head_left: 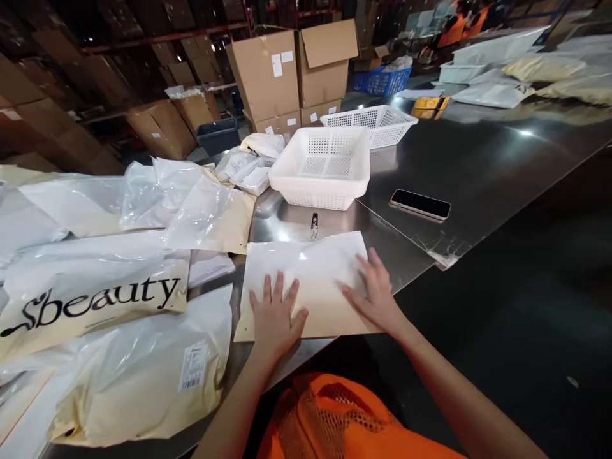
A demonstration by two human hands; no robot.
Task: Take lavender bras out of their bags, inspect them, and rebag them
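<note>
A flat plastic mailing bag (315,280), white fading to cream, lies on the metal table in front of me. My left hand (276,313) rests on its left half, palm down with the fingers spread. Over the bag's right edge is my right hand (375,293), fingers apart and slightly blurred; whether it presses on the bag I cannot tell. Neither hand grips anything. Just beyond the bag's far edge lies a small black clip-like item (314,225).
Filled bags, one printed "Sbeauty" (95,296), are piled at left. Stacked white baskets (321,166) stand behind the bag. A phone (421,204) lies to the right on the metal table (478,159). Cardboard boxes (265,76) rise at the back; people in orange (454,29) are far off.
</note>
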